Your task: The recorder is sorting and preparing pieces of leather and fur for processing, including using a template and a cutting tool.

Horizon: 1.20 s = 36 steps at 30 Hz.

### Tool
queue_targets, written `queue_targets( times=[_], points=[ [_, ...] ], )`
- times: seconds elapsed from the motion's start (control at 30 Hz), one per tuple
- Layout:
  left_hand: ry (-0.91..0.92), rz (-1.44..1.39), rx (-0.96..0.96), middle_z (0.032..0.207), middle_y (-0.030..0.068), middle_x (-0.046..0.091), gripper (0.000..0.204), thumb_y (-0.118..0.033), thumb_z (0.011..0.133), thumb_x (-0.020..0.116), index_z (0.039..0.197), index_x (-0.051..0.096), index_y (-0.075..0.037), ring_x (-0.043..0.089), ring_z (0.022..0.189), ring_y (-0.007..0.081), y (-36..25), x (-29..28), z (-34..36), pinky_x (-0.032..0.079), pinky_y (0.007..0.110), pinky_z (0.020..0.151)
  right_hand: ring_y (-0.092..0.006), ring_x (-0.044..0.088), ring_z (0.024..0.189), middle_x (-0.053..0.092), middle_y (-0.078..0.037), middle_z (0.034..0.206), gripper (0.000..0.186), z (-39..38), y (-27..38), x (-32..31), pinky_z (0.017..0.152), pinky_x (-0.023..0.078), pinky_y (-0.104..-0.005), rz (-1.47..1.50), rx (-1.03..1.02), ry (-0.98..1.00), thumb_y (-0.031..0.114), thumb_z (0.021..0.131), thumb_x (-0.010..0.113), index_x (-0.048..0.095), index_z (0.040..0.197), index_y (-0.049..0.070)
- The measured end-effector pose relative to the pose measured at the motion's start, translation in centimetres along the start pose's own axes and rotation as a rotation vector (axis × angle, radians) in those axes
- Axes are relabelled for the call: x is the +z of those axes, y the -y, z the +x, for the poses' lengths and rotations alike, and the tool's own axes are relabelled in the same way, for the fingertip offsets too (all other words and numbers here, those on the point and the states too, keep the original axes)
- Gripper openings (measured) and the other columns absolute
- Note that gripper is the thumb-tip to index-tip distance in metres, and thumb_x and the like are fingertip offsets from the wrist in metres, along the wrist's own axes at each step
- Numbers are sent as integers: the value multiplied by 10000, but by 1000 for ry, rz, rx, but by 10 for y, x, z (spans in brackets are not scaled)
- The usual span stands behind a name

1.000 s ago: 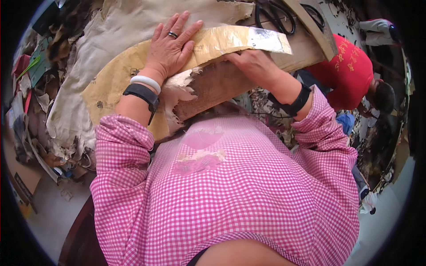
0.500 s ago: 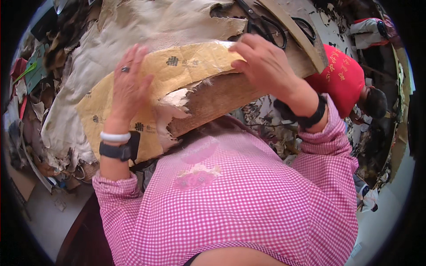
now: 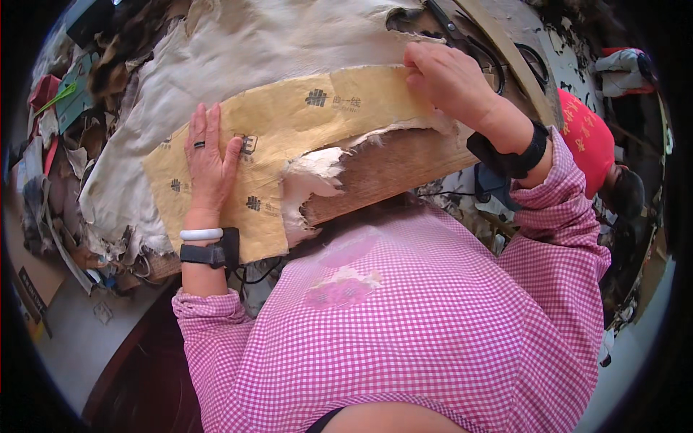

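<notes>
Left hand [image 3: 211,162] lies flat, unclenched, on yellow paper [image 3: 289,124]; right hand [image 3: 449,81] partly hides the paper's end, its grip indiscernible.

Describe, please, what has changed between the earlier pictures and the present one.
The left hand moved left and toward the body, and lies flat on the yellow paper. The right hand went from the paper's near edge to its far edge, at the right end; the silver end is now out of sight. Pale hide, wooden board and scissors stayed.
</notes>
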<state>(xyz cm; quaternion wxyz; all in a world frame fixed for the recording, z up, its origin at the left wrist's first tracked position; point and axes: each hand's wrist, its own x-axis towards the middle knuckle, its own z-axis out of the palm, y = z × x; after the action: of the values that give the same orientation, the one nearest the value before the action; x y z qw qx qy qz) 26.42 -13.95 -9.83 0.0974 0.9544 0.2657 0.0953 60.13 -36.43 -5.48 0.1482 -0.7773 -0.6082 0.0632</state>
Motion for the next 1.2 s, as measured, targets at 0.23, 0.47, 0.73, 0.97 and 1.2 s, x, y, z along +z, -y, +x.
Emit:
queue_targets(
  times=[0.23, 0.47, 0.73, 0.97, 1.2],
  points=[
    [37, 64, -127, 1532, 132, 225, 643, -514, 939, 434, 1471, 296, -181, 186, 1415, 323, 3, 2, 0, 136, 498, 1120, -340, 604, 847, 620, -130, 820, 94, 9, -3, 2, 704, 473, -436, -43, 22, 36, 133, 777, 544, 533, 834, 59],
    [21, 98, -227, 1556, 99, 166, 676, -581, 935, 378, 1490, 234, -224, 128, 1434, 304, 18, 8, -7, 97, 555, 1111, -325, 599, 863, 621, -110, 848, 136, 9, -10, 7, 706, 469, -420, -27, 10, 79, 161, 788, 575, 537, 879, 67],
    [0, 113, -243, 1561, 79, 160, 691, -604, 922, 379, 1489, 238, -237, 115, 1437, 297, 18, 15, -5, 94, 546, 1115, -283, 584, 930, 604, -78, 938, 190, 10, 10, -5, 770, 460, -368, -375, -12, 79, 184, 796, 620, 560, 934, 68],
    [-7, 116, -257, 1561, 79, 156, 695, -607, 915, 390, 1488, 240, -244, 132, 1432, 301, 21, 19, -4, 109, 553, 1113, -284, 558, 1004, 577, -114, 1014, 308, 49, 123, -21, 862, 456, -373, 14, -322, 387, 208, 818, 652, 553, 1040, 20],
    [-107, 68, -207, 1539, 101, 215, 635, -370, 915, 497, 1473, 268, -171, 181, 1419, 312, 39, 32, -6, 163, 561, 1099, -364, 395, 1269, 431, -239, 1335, 731, 97, 202, 112, 1055, 339, -414, 257, -520, 2, 384, 827, 630, 358, 1329, -72]
  ],
)
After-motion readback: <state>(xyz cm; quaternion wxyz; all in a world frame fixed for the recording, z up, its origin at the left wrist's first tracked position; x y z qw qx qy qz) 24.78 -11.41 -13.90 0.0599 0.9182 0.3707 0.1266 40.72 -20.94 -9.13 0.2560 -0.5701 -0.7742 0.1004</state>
